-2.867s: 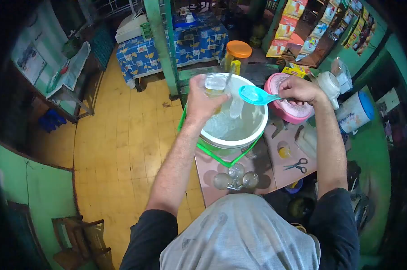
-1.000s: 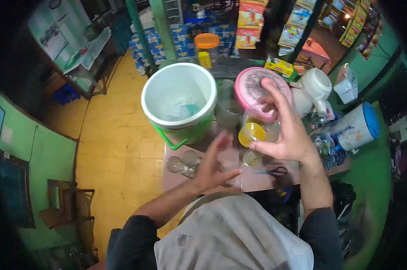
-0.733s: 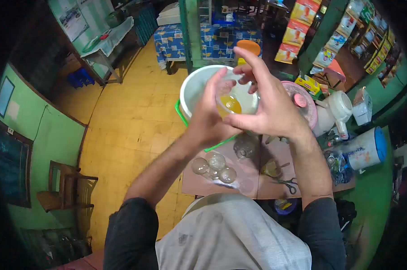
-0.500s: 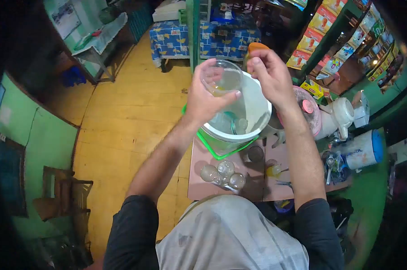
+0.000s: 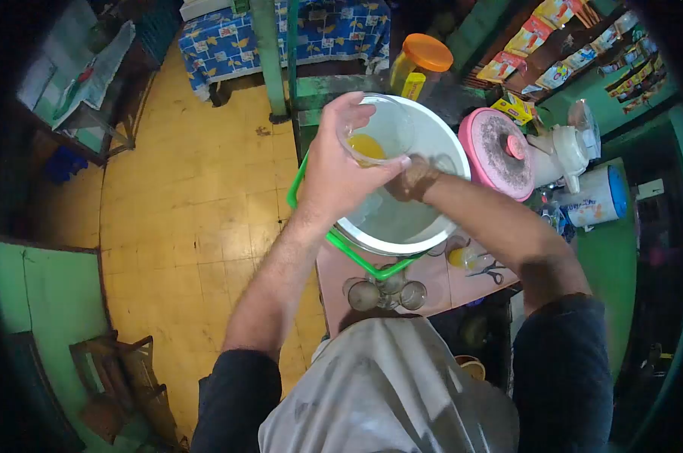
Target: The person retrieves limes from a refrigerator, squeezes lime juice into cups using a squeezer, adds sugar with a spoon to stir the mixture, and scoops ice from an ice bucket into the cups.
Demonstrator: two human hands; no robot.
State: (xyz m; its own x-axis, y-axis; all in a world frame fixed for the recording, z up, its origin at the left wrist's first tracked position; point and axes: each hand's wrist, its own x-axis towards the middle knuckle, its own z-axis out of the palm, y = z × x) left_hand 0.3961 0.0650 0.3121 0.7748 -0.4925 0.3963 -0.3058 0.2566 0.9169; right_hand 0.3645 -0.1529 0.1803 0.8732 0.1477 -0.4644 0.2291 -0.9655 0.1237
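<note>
My left hand (image 5: 340, 162) is wrapped around a clear plastic cup (image 5: 390, 124), tilted over the white bucket, with yellow stuff showing in its lower part. My right hand (image 5: 417, 180) reaches down inside the white bucket (image 5: 456, 151), just right of the cup. Its fingers are hidden, so I cannot see what they hold. Pale, translucent contents lie low in the bucket, partly blocked by my hands. Behind the rim stands a jar with an orange lid (image 5: 428, 51).
A green basket (image 5: 372, 268) surrounds the bucket's base. Several glasses (image 5: 364, 294) stand near the table's front edge, with scissors (image 5: 494, 273) and a glass of yellow liquid (image 5: 457, 258) to their right. A pink-lidded container (image 5: 500, 155) and a water jug (image 5: 592, 198) are farther right.
My right hand has moved from beside the jar's orange lid down into the bucket. My left hand still holds the cup over the bucket. The view has shifted right.
</note>
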